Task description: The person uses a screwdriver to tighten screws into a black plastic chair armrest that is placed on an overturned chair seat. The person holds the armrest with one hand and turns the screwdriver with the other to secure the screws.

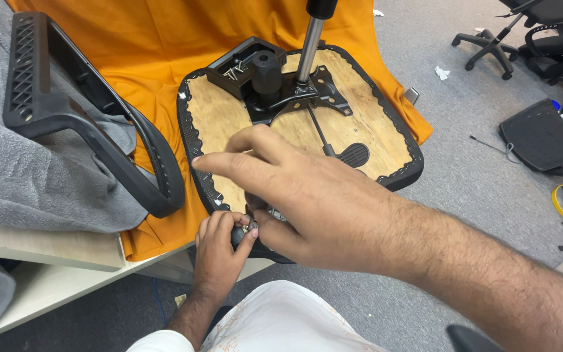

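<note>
- An orange cloth [164, 45] covers the worktop [53, 251], with a grey blanket [8, 169] lying over its left part.
- An upturned chair seat [229, 111], plywood underside up with a black stapled fabric edge, rests on the cloth and overhangs the near edge of the worktop.
- A black armrest frame [79, 111] lies on the blanket and cloth, just left of the seat.
- A black metal mechanism plate [294, 91] is fixed at the seat's middle, with a gas cylinder [311, 45] standing up from it.
- A black plastic tray [236, 68] holding loose screws sits on the seat's far left corner.
- The right hand [307, 208] reaches across the seat's near edge, forefinger stretched out, thumb and other fingers curled down; it hides much of the seat front, and what its grip pinches cannot be told.
- The left hand [219, 251], below the seat edge, has its grip closed around a small black part [239, 236], with a small bolt [250, 228] at the fingertips.
- Office chairs [542, 32] and a seat cushion [542, 137] lie on the grey carpet floor [464, 182], well apart to the right.
</note>
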